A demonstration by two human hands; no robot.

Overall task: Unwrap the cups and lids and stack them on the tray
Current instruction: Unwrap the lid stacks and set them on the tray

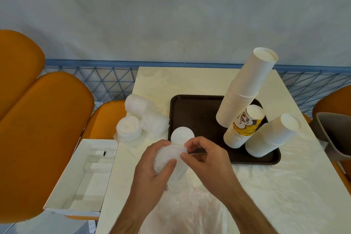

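Gripping wrapped lids (167, 157), left hand (152, 173); right hand (203, 156) apparently pinching wrap.

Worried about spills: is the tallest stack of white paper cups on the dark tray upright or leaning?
Leaning. The tallest stack of white paper cups tilts right, bases up.

The left hand (152, 167) grips a translucent sleeve of lids (167, 159), its top at the right hand (205, 156), whose fingers pinch the clear wrap there. Just beyond the fingers a white lid stack (182, 135) stands on the dark tray (191, 112). Right of the hands, three upturned cup stacks lean: a tall white stack (245, 89), a yellow-printed stack (245, 127) and a short white stack (271, 137). Left of them lie wrapped lid bundles (140, 118).
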